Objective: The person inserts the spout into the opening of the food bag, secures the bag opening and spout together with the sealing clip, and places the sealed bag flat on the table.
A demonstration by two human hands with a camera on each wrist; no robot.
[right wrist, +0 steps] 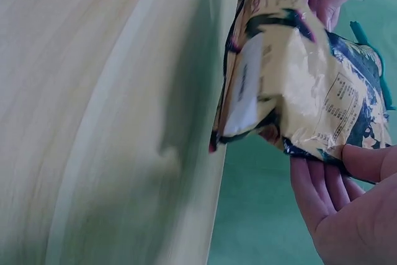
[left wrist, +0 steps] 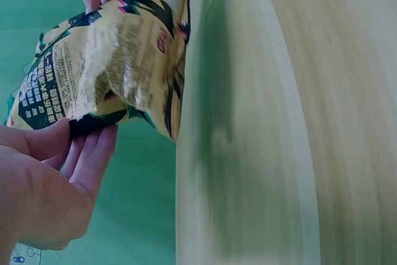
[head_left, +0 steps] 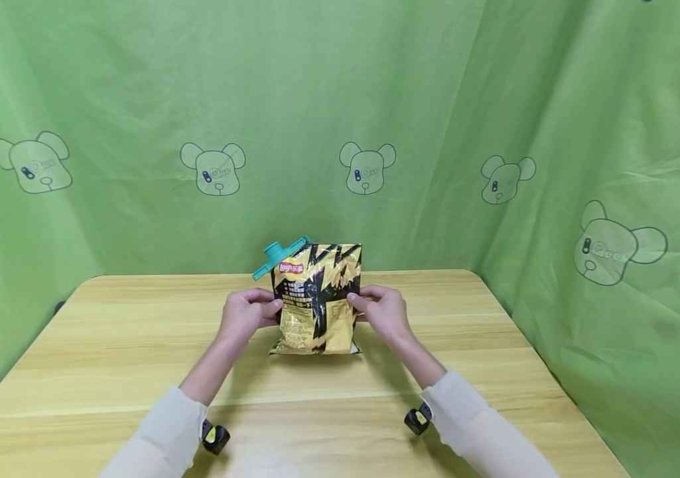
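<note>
A gold and black chip bag (head_left: 318,299) stands upright between my two hands, its printed back facing me and its bottom edge close over the table. My left hand (head_left: 247,313) pinches the bag's left side, thumb in front and fingers behind. On the opposite side my right hand (head_left: 384,311) grips the edge the same way. A teal bag clip (head_left: 280,255) with a round spout sits slanted across the bag's upper left corner. The left wrist view shows the bag (left wrist: 124,60) crinkled and bulging, and the right wrist view shows the clip (right wrist: 378,69) at its far end.
The wood-grain table (head_left: 136,372) extends around the bag on all sides. Green curtains (head_left: 292,86) printed with bear heads hang behind the table and along its right side. A small dark object (head_left: 60,306) shows at the table's left edge.
</note>
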